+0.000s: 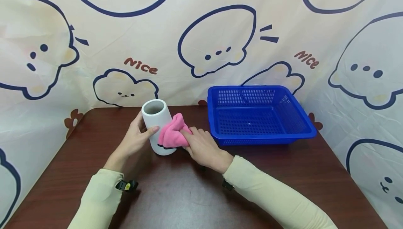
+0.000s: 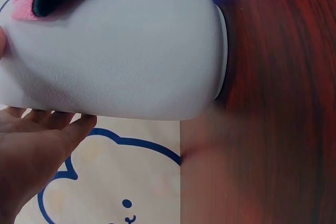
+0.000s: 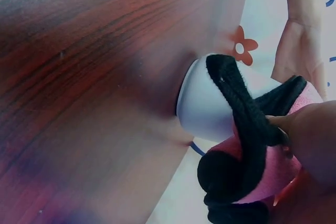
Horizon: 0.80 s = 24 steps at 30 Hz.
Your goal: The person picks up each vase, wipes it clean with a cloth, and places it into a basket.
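A white vase [image 1: 157, 120] with a round open mouth stands on the dark wood table. My left hand [image 1: 135, 136] grips it from the left, thumb on the near side; in the left wrist view the fingers of that hand [image 2: 39, 150] curl along the vase's wall [image 2: 136, 51]. Bunched in my right hand [image 1: 204, 148] is a pink cloth [image 1: 174, 134] with a black edge, held against the right side of the vase. The right wrist view shows the cloth's black trim [image 3: 239, 114] across the vase's lower part [image 3: 205, 103]. Some right fingertips are hidden by the cloth.
A blue plastic basket [image 1: 262, 139] with perforated walls sits to the right at the back of the table [image 1: 176, 194]. Behind and at both sides hangs a pale curtain [image 1: 170, 47] printed with cartoon outlines, close to the table's edges.
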### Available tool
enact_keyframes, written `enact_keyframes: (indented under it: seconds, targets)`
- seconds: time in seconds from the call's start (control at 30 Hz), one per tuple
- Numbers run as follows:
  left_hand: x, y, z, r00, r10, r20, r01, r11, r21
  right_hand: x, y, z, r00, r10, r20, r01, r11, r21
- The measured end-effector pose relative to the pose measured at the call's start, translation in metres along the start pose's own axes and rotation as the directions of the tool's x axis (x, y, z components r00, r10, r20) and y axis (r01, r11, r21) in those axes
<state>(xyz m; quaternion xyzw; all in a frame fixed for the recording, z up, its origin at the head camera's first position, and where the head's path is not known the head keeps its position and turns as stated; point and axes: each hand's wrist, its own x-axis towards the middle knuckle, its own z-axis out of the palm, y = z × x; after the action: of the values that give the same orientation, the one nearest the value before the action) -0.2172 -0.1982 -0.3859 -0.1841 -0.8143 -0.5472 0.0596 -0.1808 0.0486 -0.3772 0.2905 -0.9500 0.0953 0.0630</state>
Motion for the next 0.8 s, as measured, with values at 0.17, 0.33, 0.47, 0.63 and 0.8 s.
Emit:
enact_keyframes:
  seconds: [0.17, 0.33, 0.47, 0.63, 0.8]
  targets:
    - [0.000, -0.001, 0.000, 1.000, -0.004, -0.002, 0.004, 1.000, 0.004, -0.002, 0.001, 0.004, 1.000, 0.006, 0.006, -0.006, 1.000, -0.002]
    - [0.000, 0.000, 0.000, 1.000, -0.007, -0.004, 0.007, 1.000, 0.011, -0.003, 0.002, 0.008, 1.000, 0.007, 0.021, -0.006, 1.000, -0.007]
    - [-0.001, 0.000, 0.000, 1.000, -0.009, -0.005, 0.009, 1.000, 0.012, -0.004, 0.002, 0.010, 1.000, 0.003, 0.024, -0.003, 1.000, -0.019]
    - [-0.001, 0.000, 0.000, 1.000, -0.011, -0.005, 0.012, 1.000, 0.019, -0.005, 0.002, 0.012, 0.999, 0.006, 0.050, -0.005, 1.000, -0.017]
    - [-0.001, 0.001, 0.000, 1.000, -0.014, -0.008, 0.014, 1.000, 0.019, -0.006, 0.002, 0.014, 0.997, 0.014, 0.079, -0.012, 1.000, -0.022]
